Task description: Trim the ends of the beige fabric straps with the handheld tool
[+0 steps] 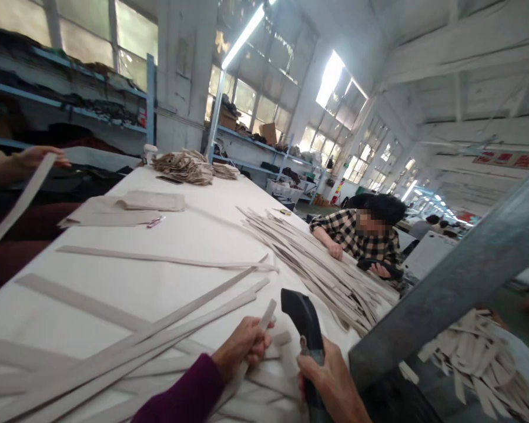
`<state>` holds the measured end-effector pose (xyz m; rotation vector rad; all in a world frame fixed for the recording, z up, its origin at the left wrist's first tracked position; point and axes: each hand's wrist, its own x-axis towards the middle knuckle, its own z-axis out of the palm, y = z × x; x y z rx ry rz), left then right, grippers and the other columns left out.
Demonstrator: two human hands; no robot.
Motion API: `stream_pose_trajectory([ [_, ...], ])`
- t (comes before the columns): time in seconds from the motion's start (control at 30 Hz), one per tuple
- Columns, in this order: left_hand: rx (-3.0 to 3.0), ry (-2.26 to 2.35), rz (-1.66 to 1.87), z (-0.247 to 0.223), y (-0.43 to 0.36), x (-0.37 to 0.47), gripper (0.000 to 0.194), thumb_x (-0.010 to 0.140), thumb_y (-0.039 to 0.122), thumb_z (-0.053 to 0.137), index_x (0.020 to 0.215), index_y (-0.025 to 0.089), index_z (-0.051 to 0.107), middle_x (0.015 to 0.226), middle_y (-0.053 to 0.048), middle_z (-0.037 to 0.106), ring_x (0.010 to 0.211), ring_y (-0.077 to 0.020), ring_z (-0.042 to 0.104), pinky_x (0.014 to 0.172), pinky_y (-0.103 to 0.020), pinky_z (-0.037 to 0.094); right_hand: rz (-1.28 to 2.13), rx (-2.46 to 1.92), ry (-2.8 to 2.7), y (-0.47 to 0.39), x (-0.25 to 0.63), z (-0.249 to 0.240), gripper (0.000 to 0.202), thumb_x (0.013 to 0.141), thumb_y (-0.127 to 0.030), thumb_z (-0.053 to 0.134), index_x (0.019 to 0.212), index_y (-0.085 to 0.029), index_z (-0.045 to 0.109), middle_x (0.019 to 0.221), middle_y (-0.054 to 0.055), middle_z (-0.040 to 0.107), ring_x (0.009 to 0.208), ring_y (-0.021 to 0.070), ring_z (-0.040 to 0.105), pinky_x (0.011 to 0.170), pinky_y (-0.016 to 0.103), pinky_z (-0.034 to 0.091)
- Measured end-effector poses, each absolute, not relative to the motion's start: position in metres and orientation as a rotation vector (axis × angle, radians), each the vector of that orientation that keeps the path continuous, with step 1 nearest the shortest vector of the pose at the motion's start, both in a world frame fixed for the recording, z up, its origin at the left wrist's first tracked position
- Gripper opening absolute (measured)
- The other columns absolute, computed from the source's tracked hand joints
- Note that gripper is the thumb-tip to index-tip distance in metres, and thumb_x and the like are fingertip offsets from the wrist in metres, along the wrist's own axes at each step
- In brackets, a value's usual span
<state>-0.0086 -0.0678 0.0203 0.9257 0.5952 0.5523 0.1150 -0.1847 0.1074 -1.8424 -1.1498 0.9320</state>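
My left hand, in a purple sleeve, is closed around a beige fabric strip whose short end sticks up past the fingers. Just to its right, my right hand grips a black curved handheld tool; its exact kind is unclear. The tool's rounded head points up and left, apart from the strip's end. Beneath and left of my hands, several long beige strips lie crossed over one another on the white table.
A slanted metal post stands close on my right. Beyond it is a heap of strips. A co-worker in a checked shirt leans over a bundle of strips. At left, another person's hand holds a strip. Fabric stacks sit farther back.
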Motion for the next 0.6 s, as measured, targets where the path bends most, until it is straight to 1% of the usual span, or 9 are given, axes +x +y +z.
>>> stream_pose_trajectory([
  [0.07,0.898,0.551,0.562,0.024,-0.067,-0.013,0.034,0.059,0.019,0.053,0.092,0.012,0.049,0.059,0.004,0.046,0.039,-0.0008,0.023,0.037,-0.016,0.011,0.929,-1.865,-1.169,-0.200,0.112,0.112,0.010,0.072,-0.026,0.048,0.075,-0.017,0.047,0.047,-0.003,0.055,0.041,0.0123,0.052,0.040,0.020,0.041],
  [0.17,0.883,0.505,0.587,0.026,-0.065,-0.015,0.028,0.057,0.017,0.054,0.084,0.011,0.050,0.060,0.002,0.047,0.040,0.0001,0.022,0.037,-0.016,0.011,0.938,-1.932,-1.189,-0.213,0.107,0.117,0.013,0.072,-0.030,0.049,0.069,-0.018,0.046,0.046,-0.003,0.055,0.041,0.0125,0.052,0.041,0.020,0.041],
  [0.23,0.885,0.515,0.578,0.027,-0.063,-0.015,0.027,0.056,0.015,0.053,0.083,0.011,0.050,0.060,0.002,0.048,0.039,-0.0001,0.023,0.037,-0.016,0.012,0.991,-1.944,-1.215,-0.216,0.103,0.119,0.013,0.072,-0.030,0.049,0.069,-0.018,0.047,0.046,-0.003,0.054,0.042,0.0119,0.052,0.041,0.020,0.040],
  [0.3,0.919,0.517,0.564,0.027,-0.064,-0.014,0.021,0.056,0.016,0.053,0.076,0.011,0.050,0.056,0.003,0.046,0.039,-0.0003,0.024,0.037,-0.016,0.013,1.025,-1.937,-1.236,-0.216,0.097,0.117,0.011,0.073,-0.028,0.048,0.070,-0.018,0.046,0.045,-0.004,0.053,0.042,0.0110,0.050,0.041,0.020,0.039],
  [0.37,0.978,0.495,0.554,0.027,-0.066,-0.014,0.012,0.059,0.019,0.054,0.068,0.012,0.049,0.054,0.003,0.045,0.038,-0.0007,0.026,0.036,-0.016,0.014,1.051,-1.930,-1.250,-0.213,0.092,0.114,0.009,0.073,-0.026,0.048,0.071,-0.018,0.046,0.044,-0.005,0.052,0.040,0.0104,0.048,0.040,0.019,0.038],
  [0.4,1.009,0.480,0.551,0.026,-0.067,-0.014,0.013,0.061,0.022,0.054,0.065,0.012,0.048,0.054,0.002,0.045,0.038,-0.0010,0.027,0.036,-0.016,0.015,1.069,-1.917,-1.255,-0.209,0.091,0.112,0.008,0.072,-0.025,0.048,0.072,-0.018,0.045,0.044,-0.005,0.052,0.039,0.0104,0.048,0.039,0.019,0.038],
  [0.5,1.086,0.453,0.536,0.025,-0.071,-0.014,0.019,0.067,0.030,0.055,0.067,0.012,0.050,0.057,0.001,0.048,0.039,-0.0020,0.031,0.036,-0.016,0.017,1.073,-1.869,-1.257,-0.192,0.092,0.106,0.008,0.072,-0.025,0.048,0.075,-0.018,0.045,0.044,-0.006,0.052,0.039,0.0112,0.049,0.038,0.020,0.039],
  [0.6,1.173,0.413,0.502,0.024,-0.076,-0.013,0.025,0.069,0.036,0.056,0.068,0.012,0.052,0.057,0.001,0.048,0.040,-0.0031,0.033,0.037,-0.016,0.022,0.944,-1.858,-1.232,-0.174,0.100,0.103,0.008,0.071,-0.024,0.047,0.074,-0.018,0.045,0.046,-0.005,0.052,0.040,0.0114,0.051,0.039,0.020,0.040],
])
